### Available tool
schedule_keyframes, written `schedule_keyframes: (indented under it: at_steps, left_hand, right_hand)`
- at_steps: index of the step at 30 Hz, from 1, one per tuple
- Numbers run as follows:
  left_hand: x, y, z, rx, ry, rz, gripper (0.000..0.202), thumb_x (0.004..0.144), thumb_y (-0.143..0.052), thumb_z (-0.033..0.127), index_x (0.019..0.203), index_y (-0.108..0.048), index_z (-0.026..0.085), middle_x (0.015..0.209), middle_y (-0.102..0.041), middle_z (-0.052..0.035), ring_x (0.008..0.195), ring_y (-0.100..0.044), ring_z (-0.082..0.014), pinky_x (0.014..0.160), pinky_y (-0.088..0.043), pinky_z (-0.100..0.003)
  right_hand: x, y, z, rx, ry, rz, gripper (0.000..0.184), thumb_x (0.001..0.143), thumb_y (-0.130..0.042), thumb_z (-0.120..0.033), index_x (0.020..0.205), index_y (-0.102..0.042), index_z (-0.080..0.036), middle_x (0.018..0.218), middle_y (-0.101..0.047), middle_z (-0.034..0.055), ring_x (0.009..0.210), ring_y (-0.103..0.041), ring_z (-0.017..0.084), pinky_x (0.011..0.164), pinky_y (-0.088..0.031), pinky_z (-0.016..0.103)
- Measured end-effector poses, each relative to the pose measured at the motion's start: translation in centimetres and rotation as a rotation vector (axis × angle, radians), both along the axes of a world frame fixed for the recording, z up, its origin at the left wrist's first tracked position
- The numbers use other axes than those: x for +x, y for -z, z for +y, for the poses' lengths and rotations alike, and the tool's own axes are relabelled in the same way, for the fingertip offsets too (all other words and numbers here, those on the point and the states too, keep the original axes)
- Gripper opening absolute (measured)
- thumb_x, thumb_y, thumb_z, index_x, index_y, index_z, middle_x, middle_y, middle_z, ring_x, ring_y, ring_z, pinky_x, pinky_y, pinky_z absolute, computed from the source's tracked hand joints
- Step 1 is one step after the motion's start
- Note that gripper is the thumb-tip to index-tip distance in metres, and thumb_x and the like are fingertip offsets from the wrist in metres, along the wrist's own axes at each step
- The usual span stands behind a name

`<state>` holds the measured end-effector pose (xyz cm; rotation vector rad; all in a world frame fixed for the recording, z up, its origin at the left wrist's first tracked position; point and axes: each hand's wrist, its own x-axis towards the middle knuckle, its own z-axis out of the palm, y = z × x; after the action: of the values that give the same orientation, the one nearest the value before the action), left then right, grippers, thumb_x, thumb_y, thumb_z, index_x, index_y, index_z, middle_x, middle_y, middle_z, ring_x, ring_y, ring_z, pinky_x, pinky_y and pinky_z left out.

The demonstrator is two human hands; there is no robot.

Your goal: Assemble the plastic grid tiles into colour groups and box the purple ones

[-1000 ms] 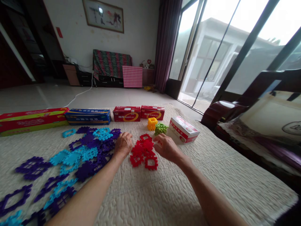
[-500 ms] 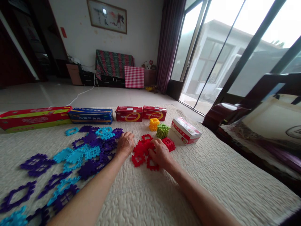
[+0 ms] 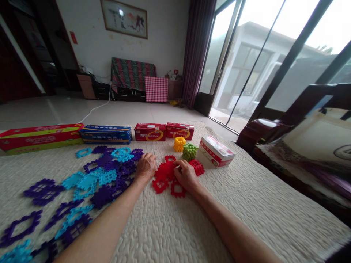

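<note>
My left hand (image 3: 146, 167) rests on the quilted cover with its fingers curled together, just right of the purple notched plastic pieces (image 3: 127, 168). Its fingertips are turned away, so anything in them is hidden. My right hand (image 3: 188, 174) is over a loose pile of red notched plastic pieces (image 3: 166, 170). Its thumb and index finger are closed at the edge of a red piece in the pile. One red windowed piece (image 3: 196, 167) lies right of that hand. A green cube of joined pieces (image 3: 189, 151) and a yellow one (image 3: 180, 144) stand just behind.
Light-blue notched pieces (image 3: 89, 181) lie among purple ones on the left. Along the far edge stand a long red-and-green box (image 3: 41, 138), a blue box (image 3: 106, 134) and two red boxes (image 3: 150, 132). A white-and-red box (image 3: 216, 151) sits to the right, near a dark wooden armrest (image 3: 260, 129).
My right hand has shifted slightly, its fingers drawing closer together at the red pieces. My left hand stays almost where it was.
</note>
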<state>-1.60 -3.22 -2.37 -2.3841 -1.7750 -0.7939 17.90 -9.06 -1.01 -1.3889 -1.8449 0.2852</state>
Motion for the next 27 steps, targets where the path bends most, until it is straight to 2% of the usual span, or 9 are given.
schedule_keyframes:
  at_steps: [6, 12, 18, 20, 24, 27]
  left_hand:
    - [0.0, 0.2, 0.1, -0.009, -0.019, 0.014, 0.032, 0.085, -0.038, 0.013, 0.096, -0.067, 0.019, 0.099, -0.064, -0.0056, 0.092, -0.051, -0.0198, 0.086, -0.039, -0.030]
    - [-0.1, 0.2, 0.3, -0.014, -0.012, 0.018, 0.034, 0.085, -0.037, 0.012, 0.096, -0.068, 0.017, 0.099, -0.065, -0.0067, 0.093, -0.052, -0.0205, 0.087, -0.039, -0.030]
    - [0.0, 0.3, 0.3, -0.002, -0.011, 0.003, 0.033, 0.084, -0.038, 0.011, 0.095, -0.069, 0.017, 0.098, -0.065, -0.0072, 0.092, -0.052, -0.0212, 0.086, -0.040, -0.031]
    - [0.0, 0.3, 0.2, 0.004, -0.015, 0.002, 0.032, 0.084, -0.039, 0.011, 0.095, -0.068, 0.017, 0.098, -0.065, -0.0071, 0.092, -0.053, -0.0212, 0.086, -0.040, -0.031]
    - [0.0, 0.2, 0.1, 0.009, -0.021, -0.005, 0.030, 0.083, -0.040, 0.012, 0.093, -0.068, 0.018, 0.096, -0.065, -0.0068, 0.091, -0.052, -0.0211, 0.086, -0.040, -0.032]
    - [0.0, 0.2, 0.1, 0.015, -0.012, -0.005, 0.030, 0.084, -0.040, 0.012, 0.094, -0.068, 0.017, 0.096, -0.065, -0.0071, 0.090, -0.053, -0.0209, 0.086, -0.040, -0.032]
  right_hand:
    - [0.3, -0.2, 0.1, -0.034, -0.014, 0.051, 0.023, 0.070, -0.054, -0.010, 0.088, -0.066, -0.018, 0.083, -0.063, 0.0026, 0.070, -0.057, 0.013, 0.069, -0.046, 0.024]
    - [0.8, 0.1, 0.7, -0.068, -0.045, 0.309, 0.019, 0.070, -0.051, -0.020, 0.085, -0.062, -0.019, 0.074, -0.062, -0.0007, 0.066, -0.055, 0.013, 0.062, -0.046, 0.023]
    - [1.0, -0.4, 0.9, -0.123, 0.078, 0.465, 0.020, 0.073, -0.048, -0.027, 0.085, -0.061, -0.019, 0.069, -0.060, -0.0008, 0.058, -0.052, 0.012, 0.054, -0.044, 0.022]
    - [0.8, -0.6, 0.6, -0.139, 0.083, 0.403, 0.018, 0.073, -0.048, -0.025, 0.083, -0.061, -0.019, 0.071, -0.061, -0.0004, 0.059, -0.053, 0.012, 0.057, -0.045, 0.024]
    - [0.2, -0.7, -0.3, -0.051, 0.072, 0.162, 0.018, 0.072, -0.051, -0.017, 0.085, -0.063, -0.018, 0.085, -0.062, 0.0028, 0.069, -0.058, 0.013, 0.071, -0.047, 0.027]
    - [-0.4, -0.9, -1.0, -0.047, 0.062, 0.075, 0.015, 0.076, -0.055, -0.020, 0.088, -0.062, -0.018, 0.089, -0.059, 0.0038, 0.071, -0.058, 0.013, 0.072, -0.046, 0.027]
